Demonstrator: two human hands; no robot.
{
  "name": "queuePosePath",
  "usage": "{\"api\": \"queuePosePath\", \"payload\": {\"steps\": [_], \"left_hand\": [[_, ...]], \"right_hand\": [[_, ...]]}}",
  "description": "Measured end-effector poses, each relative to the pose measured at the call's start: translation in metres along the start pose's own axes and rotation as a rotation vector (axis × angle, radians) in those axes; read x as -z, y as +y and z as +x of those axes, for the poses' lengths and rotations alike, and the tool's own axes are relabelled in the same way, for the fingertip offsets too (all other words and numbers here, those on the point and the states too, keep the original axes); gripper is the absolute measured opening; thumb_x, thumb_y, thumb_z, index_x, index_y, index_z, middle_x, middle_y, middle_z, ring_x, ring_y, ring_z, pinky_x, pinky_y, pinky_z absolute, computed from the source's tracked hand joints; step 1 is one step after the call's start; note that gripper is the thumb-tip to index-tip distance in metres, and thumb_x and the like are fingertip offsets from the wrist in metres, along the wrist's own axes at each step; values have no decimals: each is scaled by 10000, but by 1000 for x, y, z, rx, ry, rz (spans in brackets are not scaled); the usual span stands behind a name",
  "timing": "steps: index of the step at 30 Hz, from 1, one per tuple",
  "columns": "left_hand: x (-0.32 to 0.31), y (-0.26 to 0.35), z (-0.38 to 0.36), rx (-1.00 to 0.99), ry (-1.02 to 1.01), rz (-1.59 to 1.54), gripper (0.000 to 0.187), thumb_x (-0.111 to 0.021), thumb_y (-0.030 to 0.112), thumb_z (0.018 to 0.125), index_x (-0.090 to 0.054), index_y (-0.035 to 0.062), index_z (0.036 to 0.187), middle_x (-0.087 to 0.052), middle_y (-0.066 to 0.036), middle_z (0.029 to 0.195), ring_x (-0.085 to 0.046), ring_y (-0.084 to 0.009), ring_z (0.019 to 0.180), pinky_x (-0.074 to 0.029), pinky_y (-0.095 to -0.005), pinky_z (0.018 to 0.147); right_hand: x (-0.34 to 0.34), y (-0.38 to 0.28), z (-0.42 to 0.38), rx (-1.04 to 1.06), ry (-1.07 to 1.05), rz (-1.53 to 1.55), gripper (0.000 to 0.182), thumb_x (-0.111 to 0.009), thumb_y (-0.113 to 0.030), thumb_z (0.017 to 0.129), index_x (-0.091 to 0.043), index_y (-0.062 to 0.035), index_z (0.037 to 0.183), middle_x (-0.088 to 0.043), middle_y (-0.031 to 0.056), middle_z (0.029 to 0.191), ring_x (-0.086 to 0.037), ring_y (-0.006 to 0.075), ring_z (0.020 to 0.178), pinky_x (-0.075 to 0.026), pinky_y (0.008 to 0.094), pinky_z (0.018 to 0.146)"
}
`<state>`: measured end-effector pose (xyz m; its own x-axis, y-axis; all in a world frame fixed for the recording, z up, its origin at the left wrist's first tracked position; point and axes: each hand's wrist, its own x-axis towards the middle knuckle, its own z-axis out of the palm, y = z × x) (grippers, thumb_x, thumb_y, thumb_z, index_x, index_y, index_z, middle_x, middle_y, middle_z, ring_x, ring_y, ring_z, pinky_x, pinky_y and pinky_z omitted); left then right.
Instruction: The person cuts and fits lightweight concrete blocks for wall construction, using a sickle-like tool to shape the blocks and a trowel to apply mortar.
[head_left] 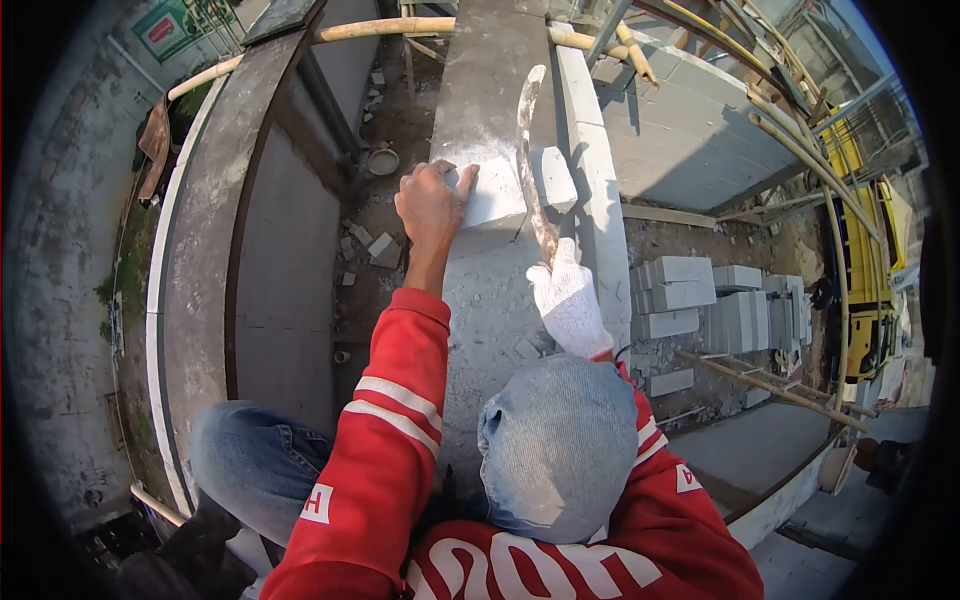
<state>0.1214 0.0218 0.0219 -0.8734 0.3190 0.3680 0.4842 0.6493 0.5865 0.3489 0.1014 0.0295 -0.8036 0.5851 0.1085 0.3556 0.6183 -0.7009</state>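
Note:
A white lightweight concrete block point(492, 193) lies on the grey top of the wall point(480, 285) in front of me. My bare left hand point(432, 205) grips its left end, thumb on the top face. In my right hand point(570, 302), which wears a white knitted glove, is the handle of a long machete point(529, 140). Its slightly curved blade is coated with pale dust and points away from me, along the block's right end. Just right of the blade sits a smaller block piece point(554, 180). White powder lies around the block.
The wall drops away on both sides. On the left, rubble and a round bucket point(382, 162) lie below. Stacked blocks point(684, 284) stand on the lower ground at right, near a yellow truck point(868, 290). Bamboo poles point(385, 29) cross ahead. My denim-covered knee point(558, 440) rises close to me.

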Motion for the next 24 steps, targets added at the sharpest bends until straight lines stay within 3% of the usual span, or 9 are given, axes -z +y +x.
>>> {"api": "queuePosePath", "payload": {"steps": [2, 3, 4, 8, 10, 15, 17, 20, 24], "left_hand": [[0, -4, -11, 20, -38, 9, 464, -800, 499, 832, -811, 68, 1004, -746, -164, 987, -687, -384, 934, -543, -501, 813], [2, -2, -11, 27, -36, 4, 459, -795, 497, 837, -812, 70, 1006, -746, -161, 993, -687, -381, 939, -542, -499, 820], [3, 0, -10, 37, -29, -4, 453, -790, 494, 842, -813, 73, 1008, -746, -158, 998, -687, -378, 944, -541, -497, 828], [2, -1, -9, 43, -56, 19, 449, -772, 507, 855, -817, 91, 1018, -748, -155, 1013, -687, -373, 965, -535, -487, 853], [2, -3, -8, 42, -63, 25, 451, -768, 514, 857, -817, 95, 1018, -749, -155, 1013, -686, -373, 972, -535, -488, 855], [5, 0, -6, 75, -108, 44, 467, -762, 534, 861, -809, 112, 1055, -743, -144, 1043, -683, -373, 997, -534, -485, 884], [5, 1, -3, 83, -128, 54, 467, -761, 532, 865, -806, 113, 1065, -741, -143, 1051, -681, -371, 1006, -532, -484, 895], [7, 3, -8, 120, -149, 61, 467, -758, 530, 872, -803, 114, 1078, -738, -141, 1054, -678, -369, 1014, -528, -481, 909], [5, 1, -7, 100, -136, 75, 473, -760, 538, 870, -800, 113, 1073, -738, -140, 1028, -677, -371, 987, -531, -484, 904]], "right_hand": [[5, 10, -4, 271, 94, -100, 375, -649, -163, 974, -502, 112, 1182, -648, 308, 854, -682, 478, 807, -512, 499, 634], [46, -58, 4, -219, -79, 260, 387, -650, -162, 975, -527, 101, 1232, -642, 336, 958, -658, 465, 865, -507, 479, 665], [52, -62, 5, -226, -85, 258, 387, -650, -162, 975, -527, 101, 1232, -642, 336, 958, -658, 465, 865, -507, 479, 665], [48, -54, 17, 269, 290, -75, 348, -645, -168, 987, -510, 57, 1216, -632, 344, 958, -662, 481, 866, -511, 505, 692], [38, -59, 26, -97, 50, 145, 365, -653, -172, 976, -483, 58, 1202, -630, 350, 943, -663, 499, 859, -514, 528, 700], [42, -20, 36, 137, -268, -175, 368, -633, -146, 957, -490, 85, 1206, -614, 348, 965, -650, 456, 838, -511, 500, 716], [60, -40, 35, 640, 32, -325, 360, -617, -109, 961, -499, 95, 1232, -618, 324, 946, -644, 446, 800, -515, 487, 686], [66, -75, 41, 436, 286, -257, 306, -600, -80, 970, -501, 91, 1204, -624, 287, 859, -655, 452, 774, -514, 494, 665], [20, -44, 40, 21, 63, -50, 356, -619, -96, 962, -434, 85, 1207, -656, 304, 851, -678, 478, 807, -531, 540, 699]]}}
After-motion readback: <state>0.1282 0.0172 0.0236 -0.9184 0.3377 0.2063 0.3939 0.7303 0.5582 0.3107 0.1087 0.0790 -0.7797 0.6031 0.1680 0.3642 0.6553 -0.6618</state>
